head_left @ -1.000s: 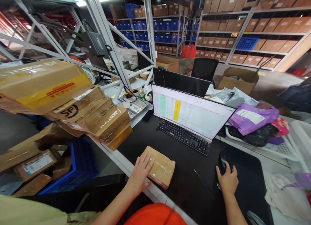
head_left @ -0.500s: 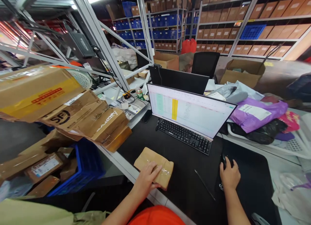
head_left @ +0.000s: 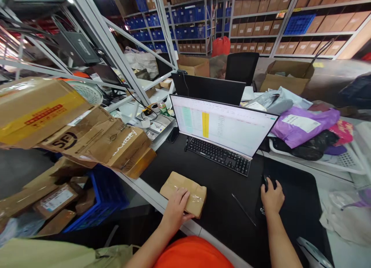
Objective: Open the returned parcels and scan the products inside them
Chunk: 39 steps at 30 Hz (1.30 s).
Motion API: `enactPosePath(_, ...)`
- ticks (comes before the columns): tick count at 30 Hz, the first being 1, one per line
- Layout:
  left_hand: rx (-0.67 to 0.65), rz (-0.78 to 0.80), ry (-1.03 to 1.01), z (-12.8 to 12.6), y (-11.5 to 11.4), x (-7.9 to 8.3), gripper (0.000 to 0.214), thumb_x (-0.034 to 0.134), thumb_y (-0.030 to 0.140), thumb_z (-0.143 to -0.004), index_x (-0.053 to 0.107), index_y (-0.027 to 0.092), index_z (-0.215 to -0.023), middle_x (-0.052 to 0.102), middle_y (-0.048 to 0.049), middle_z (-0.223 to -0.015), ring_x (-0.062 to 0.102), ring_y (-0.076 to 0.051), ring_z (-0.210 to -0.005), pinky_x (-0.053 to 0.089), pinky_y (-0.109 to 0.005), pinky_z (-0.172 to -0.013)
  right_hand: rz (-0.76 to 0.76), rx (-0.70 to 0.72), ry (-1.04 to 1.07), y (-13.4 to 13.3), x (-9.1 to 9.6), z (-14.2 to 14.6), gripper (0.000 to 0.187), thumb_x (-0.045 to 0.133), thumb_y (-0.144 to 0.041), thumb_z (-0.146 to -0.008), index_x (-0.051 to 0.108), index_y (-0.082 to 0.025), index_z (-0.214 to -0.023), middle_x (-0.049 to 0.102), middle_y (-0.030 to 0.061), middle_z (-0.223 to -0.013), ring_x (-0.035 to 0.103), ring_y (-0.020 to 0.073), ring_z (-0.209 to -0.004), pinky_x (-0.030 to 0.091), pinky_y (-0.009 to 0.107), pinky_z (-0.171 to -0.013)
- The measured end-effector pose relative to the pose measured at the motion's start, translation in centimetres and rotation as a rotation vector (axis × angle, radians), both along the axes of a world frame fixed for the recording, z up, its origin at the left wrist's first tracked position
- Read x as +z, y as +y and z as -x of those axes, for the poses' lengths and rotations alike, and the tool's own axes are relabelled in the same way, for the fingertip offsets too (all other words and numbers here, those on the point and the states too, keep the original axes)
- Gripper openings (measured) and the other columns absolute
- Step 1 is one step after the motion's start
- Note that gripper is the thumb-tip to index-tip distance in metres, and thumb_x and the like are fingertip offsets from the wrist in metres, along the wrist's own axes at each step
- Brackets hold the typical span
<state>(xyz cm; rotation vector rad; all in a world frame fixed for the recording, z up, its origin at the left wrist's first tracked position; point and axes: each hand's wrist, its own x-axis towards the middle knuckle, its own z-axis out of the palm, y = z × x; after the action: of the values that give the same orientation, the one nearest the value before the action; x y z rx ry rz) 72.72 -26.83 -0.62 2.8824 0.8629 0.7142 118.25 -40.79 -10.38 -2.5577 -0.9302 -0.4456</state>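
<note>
A small brown paper parcel (head_left: 179, 181) wrapped with clear tape lies on the black desk mat (head_left: 216, 221), close to the desk's near edge. My left hand (head_left: 176, 207) grips it, fingers across the top and thumb at the near side. My right hand (head_left: 272, 195) is closed over a black computer mouse (head_left: 264, 180), mostly covered by the fingers, on the mat's right part. Between the hands lies a thin dark stick-like tool or pen (head_left: 243, 209). Beyond them stand a black keyboard (head_left: 218, 156) and a monitor (head_left: 223, 125) showing a spreadsheet with a yellow column.
Cardboard boxes (head_left: 95, 138) are stacked at the left, above a blue crate (head_left: 108, 198) of parcels. A white basket (head_left: 350, 165) at the right holds a purple bag (head_left: 304, 123) and other packages. A white-grey device (head_left: 314, 252) sits at the lower right. Metal frame posts (head_left: 113, 48) rise behind.
The view has shifted slightly, so most things sit higher in the picture. My left hand stays on the parcel and my right hand stays on the mouse.
</note>
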Motion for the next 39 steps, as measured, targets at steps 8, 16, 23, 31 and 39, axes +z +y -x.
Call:
enactPosePath(8, -0.009, 0.084, -0.033, 1.0, -1.3, 0.7, 0.074, 0.084, 0.034, -0.074, 0.05, 0.016, -0.137, 0.061, -0.0199, -0.132, 0.059, -0.038, -0.126, 0.051, -0.061, -0.106, -0.202, 0.001, 0.077, 0.3, 0.9, 0.2, 0.052, 0.044, -0.041, -0.093, 0.057, -0.014, -0.136, 0.051, 0.0225, -0.135, 0.052, 0.0347, -0.118, 0.041, 0.054, -0.097)
enactPosePath(16, 0.114, 0.001, -0.053, 3.8, 0.0, 0.8, 0.045, 0.069, 0.03, -0.088, 0.058, 0.02, -0.13, 0.065, -0.0161, -0.128, 0.065, -0.032, -0.116, 0.057, -0.055, -0.099, 0.039, 0.249, 0.202, -4.1, 2.9, 9.6, 0.048, 0.038, -0.048, -0.096, 0.063, -0.013, -0.119, 0.064, 0.021, -0.116, 0.06, 0.0364, -0.11, 0.047, 0.052, -0.096)
enactPosePath(23, 0.102, -0.061, -0.117, 3.2, -1.2, -0.6, 0.039, 0.058, 0.034, -0.097, 0.059, 0.019, -0.133, 0.073, -0.0125, -0.112, 0.069, -0.028, -0.108, 0.058, -0.053, -0.099, 0.323, 0.406, 0.273, -7.3, 3.1, 15.4, 0.052, 0.02, -0.032, -0.098, 0.064, -0.011, -0.118, 0.066, 0.0235, -0.103, 0.066, 0.0388, -0.1, 0.054, 0.049, -0.089)
enactPosePath(31, 0.142, -0.011, -0.09, 4.0, -2.6, -1.7, 0.034, 0.063, 0.037, -0.094, 0.067, 0.019, -0.124, 0.075, -0.0085, -0.11, 0.07, -0.023, -0.104, 0.059, -0.039, -0.098, 0.318, 0.377, 0.452, -1.4, 8.0, 14.6, 0.051, 0.023, -0.029, -0.095, 0.064, -0.006, -0.113, 0.071, 0.0199, -0.099, 0.07, 0.0299, -0.094, 0.055, 0.038, -0.082)
enactPosePath(39, 0.188, 0.026, -0.137, 4.1, -3.0, -2.3, 0.038, 0.068, 0.041, -0.09, 0.068, 0.02, -0.122, 0.075, -0.0079, -0.107, 0.07, -0.022, -0.105, 0.06, -0.036, -0.096, 0.522, 1.071, 0.262, 10.0, 21.7, 26.8, 0.043, 0.031, -0.041, -0.105, 0.07, -0.026, -0.112, 0.074, 0.0049, -0.108, 0.07, 0.0193, -0.096, 0.049, 0.028, -0.08)
